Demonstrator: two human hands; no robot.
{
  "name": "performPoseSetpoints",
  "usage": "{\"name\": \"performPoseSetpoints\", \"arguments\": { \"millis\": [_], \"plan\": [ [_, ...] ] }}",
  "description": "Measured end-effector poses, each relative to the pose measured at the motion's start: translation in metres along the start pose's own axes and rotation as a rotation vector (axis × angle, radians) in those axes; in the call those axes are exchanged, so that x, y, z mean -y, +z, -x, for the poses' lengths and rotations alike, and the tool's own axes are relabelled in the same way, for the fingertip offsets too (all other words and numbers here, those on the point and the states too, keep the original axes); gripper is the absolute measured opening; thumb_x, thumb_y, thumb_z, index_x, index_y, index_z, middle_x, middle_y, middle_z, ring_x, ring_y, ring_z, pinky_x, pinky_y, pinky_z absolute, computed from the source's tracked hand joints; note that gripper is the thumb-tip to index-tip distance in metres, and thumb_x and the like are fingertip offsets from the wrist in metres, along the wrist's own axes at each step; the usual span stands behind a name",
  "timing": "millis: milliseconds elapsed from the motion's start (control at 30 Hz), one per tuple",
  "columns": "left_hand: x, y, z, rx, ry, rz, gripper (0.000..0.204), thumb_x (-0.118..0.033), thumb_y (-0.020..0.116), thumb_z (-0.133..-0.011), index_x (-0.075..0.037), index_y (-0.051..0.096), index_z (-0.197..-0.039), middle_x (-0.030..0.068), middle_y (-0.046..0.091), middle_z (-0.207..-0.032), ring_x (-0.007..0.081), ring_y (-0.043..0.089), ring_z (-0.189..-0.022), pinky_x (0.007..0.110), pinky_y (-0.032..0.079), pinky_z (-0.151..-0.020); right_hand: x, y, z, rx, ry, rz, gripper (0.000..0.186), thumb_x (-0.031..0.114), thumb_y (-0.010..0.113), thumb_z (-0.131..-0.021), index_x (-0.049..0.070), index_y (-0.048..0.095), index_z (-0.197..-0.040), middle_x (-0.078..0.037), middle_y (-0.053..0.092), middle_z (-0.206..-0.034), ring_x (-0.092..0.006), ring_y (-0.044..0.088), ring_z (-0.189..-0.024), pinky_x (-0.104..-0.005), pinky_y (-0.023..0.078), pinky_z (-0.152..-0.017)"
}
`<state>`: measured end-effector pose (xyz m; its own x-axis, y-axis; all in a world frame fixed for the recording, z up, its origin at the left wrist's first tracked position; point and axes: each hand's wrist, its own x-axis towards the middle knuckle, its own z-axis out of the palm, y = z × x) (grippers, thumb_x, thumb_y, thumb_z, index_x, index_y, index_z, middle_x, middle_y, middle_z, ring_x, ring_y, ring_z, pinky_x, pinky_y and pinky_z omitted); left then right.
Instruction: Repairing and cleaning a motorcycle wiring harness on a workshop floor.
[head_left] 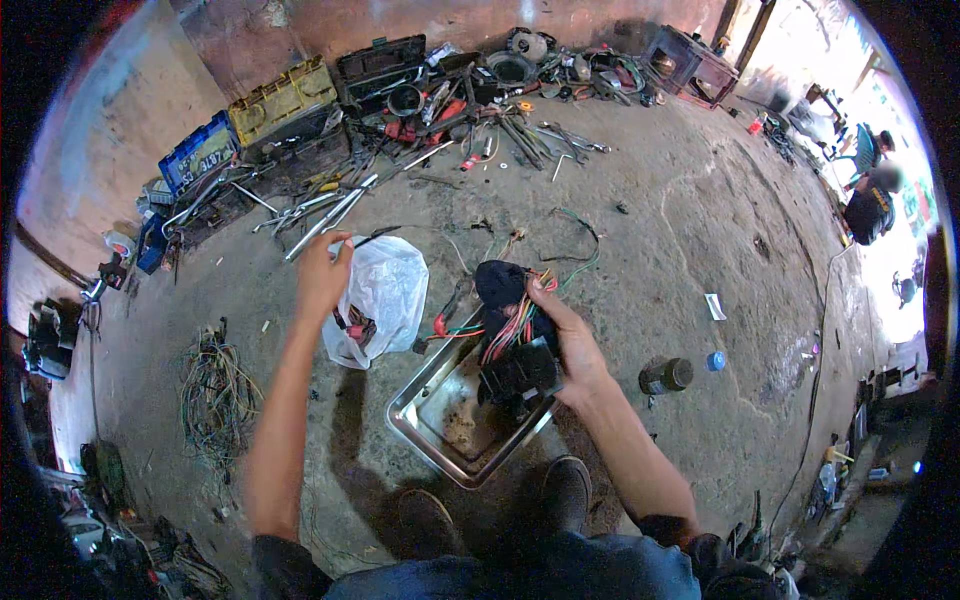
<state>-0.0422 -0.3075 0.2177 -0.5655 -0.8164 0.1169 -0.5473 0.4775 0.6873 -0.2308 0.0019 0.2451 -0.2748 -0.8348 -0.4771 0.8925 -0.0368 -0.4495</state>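
Note:
My left hand is closed at the upper edge of a white translucent plastic bag, finger and thumb pinched together. Through the bag's side some dark and reddish pieces show. In my right hand is a wiring harness, a bundle of red, green, white and orange wires with a black box-shaped connector block and a black wrapped part. The harness hangs over a rectangular metal tray, whose bottom is stained. A red-tipped wire end sticks out left of the harness, near the bag.
A tangled wire coil lies on the floor at left. To the right stand a dark jar and a blue cap. Wrenches, sockets and open tool cases line the far wall. My shoes are just behind the tray. Another person sits far right.

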Motion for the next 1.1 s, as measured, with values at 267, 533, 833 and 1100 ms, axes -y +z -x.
{"name": "performPoseSetpoints", "arguments": {
  "millis": [267, 533, 833, 1100],
  "plan": [
    [-0.139, 0.074, 0.181, 0.203, -0.045, 0.548, 0.048, -0.038, 0.057, -0.102, 0.000, 0.053, -0.131, 0.0125, 0.062, -0.118, 0.0231, 0.058, -0.112, 0.034, 0.043, -0.100, -0.038, -0.015, -0.007, -0.151, -0.138, 0.046, 0.036, 0.040, 0.066, -0.095, 0.005, 0.067, -0.103, -0.007, 0.072, -0.094, -0.0177, 0.069, -0.081, -0.0330, 0.056, -0.075],
    [-0.116, 0.088, 0.214, 0.317, -0.326, 0.847, 0.050, -0.037, 0.067, -0.096, -0.002, 0.056, -0.131, 0.0069, 0.064, -0.117, 0.0147, 0.058, -0.107, 0.029, 0.044, -0.096, -0.060, -0.047, 0.006, -0.060, -0.153, -0.032, 0.039, 0.016, 0.050, -0.098, -0.003, 0.052, -0.132, -0.008, 0.068, -0.101, -0.0184, 0.066, -0.091, -0.0342, 0.052, -0.085],
    [-0.104, 0.092, 0.212, 0.154, -0.290, 0.687, 0.037, -0.035, 0.053, -0.104, -0.002, 0.064, -0.118, 0.0042, 0.066, -0.103, 0.0125, 0.056, -0.095, 0.029, 0.044, -0.087, -0.071, -0.069, 0.027, -0.102, -0.200, 0.258, 0.052, 0.010, 0.062, -0.097, 0.001, 0.045, -0.145, -0.005, 0.066, -0.117, -0.0133, 0.063, -0.101, -0.0272, 0.051, -0.090],
    [-0.089, 0.120, 0.233, 0.254, -0.208, 0.494, 0.031, -0.024, 0.048, -0.106, 0.001, 0.061, -0.120, 0.0227, 0.064, -0.108, 0.0337, 0.061, -0.100, 0.040, 0.047, -0.086, -0.089, -0.058, 0.013, -0.032, -0.095, 0.430, 0.059, 0.044, 0.066, -0.095, 0.001, 0.053, -0.134, -0.007, 0.064, -0.119, -0.0148, 0.061, -0.104, -0.0301, 0.050, -0.089]
  ]
}}
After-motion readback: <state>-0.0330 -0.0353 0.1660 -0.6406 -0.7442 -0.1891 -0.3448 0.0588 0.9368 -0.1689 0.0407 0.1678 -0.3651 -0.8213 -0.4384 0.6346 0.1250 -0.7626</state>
